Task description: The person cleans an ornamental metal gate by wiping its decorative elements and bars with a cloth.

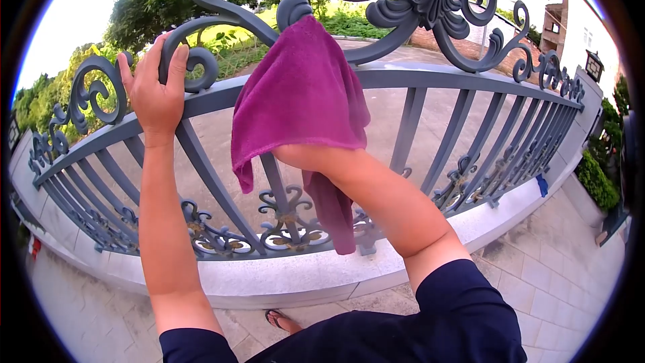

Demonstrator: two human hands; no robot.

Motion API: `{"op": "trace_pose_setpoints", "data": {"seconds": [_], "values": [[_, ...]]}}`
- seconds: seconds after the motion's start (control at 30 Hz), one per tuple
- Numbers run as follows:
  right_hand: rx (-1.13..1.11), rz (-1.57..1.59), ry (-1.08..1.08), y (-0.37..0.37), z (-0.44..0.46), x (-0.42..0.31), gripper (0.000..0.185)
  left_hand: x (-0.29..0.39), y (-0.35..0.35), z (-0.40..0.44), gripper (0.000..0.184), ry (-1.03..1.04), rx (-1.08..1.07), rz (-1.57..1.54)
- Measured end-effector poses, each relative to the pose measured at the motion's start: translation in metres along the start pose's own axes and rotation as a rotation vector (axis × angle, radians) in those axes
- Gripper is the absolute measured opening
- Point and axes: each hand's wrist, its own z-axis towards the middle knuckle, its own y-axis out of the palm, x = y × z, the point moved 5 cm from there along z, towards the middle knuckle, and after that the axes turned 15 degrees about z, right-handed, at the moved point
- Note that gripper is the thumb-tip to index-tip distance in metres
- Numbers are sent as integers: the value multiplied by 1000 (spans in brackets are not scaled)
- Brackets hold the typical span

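Note:
A grey metal fence (430, 79) with scrolled ornaments runs across the view. My left hand (156, 91) is wrapped round a curved scroll above the top rail at the left, fingers over the metal. A purple cloth (299, 94) hangs over the middle of the fence, its top draped on a rounded scroll end. My right forearm reaches up under the cloth, which covers my right hand completely, so its fingers are hidden. One long end of the cloth hangs below the forearm, in front of the bars.
A pale stone ledge (295, 282) runs under the fence, above a tiled pavement (537, 282). My sandalled foot (285, 321) shows at the bottom. A small blue item (542, 185) lies on the ledge at the right. Green bushes (596, 178) and a dark lantern (594, 66) stand farther right.

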Motion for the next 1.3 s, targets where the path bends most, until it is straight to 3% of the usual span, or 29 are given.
{"op": "trace_pose_setpoints", "data": {"seconds": [0.17, 0.27, 0.37, 0.5, 0.7, 0.83, 0.87, 0.97, 1.0, 1.1, 1.13, 1.23, 1.3], "values": [[160, -32, -108, 18, 16, -3, 29, -4, 1, 0, 44, 30, -23, -15], [90, -157, -52, 4, 12, -1, 31, -4, 0, 0, 43, 15, -74, -6], [118, -187, 134, -15, -3, 3, 32, -1, -3, 2, 42, 16, -54, -35], [-23, -228, 11, -19, -1, 3, 30, -2, 0, -1, 40, 33, 16, -31], [21, -324, -199, -8, 50, -1, 22, 2, -4, 3, 38, 35, 14, -27], [17, -151, -121, -15, 65, -3, 19, 2, -7, 2, 38, 47, 41, -54], [-46, -148, 130, -20, 57, 1, 24, 2, -7, 2, 38, 42, 29, -54], [122, -208, 20, -28, 33, -6, 32, 4, -6, 3, 38, 58, 62, -58], [100, -171, 47, -31, 31, -9, 37, 4, -7, 3, 37, 63, 86, -53], [28, -69, 126, -37, 42, -5, 30, 6, -8, 3, 37, 51, 87, -36], [-3, -249, -193, -31, 47, -1, 21, 6, -7, 3, 37, 44, 74, -35], [-18, -74, -112, -27, 58, 23, 16, 5, -8, 3, 36, 31, 54, -37], [-33, -166, -59, -29, 47, 16, 22, 4, -8, 3, 36, 43, 69, -46]]}}
